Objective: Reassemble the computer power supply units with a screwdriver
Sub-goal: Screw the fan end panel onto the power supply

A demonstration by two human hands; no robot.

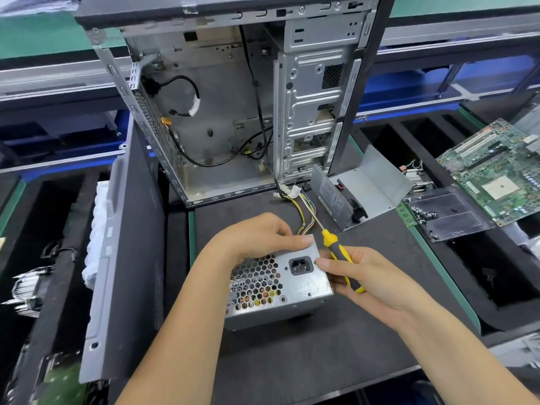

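Gripping one power supply, two hands: left hand, right hand holding one screwdriver.

We reach both bare forearms forward from the lower edge of the view, wrists angled inward so the two grips sit near each other. Our left grip curls palm-down, thumb stretched toward the right grip, fingertips tucked beyond it. Our right grip closes round a handle, index finger extended leftward toward the left thumb.
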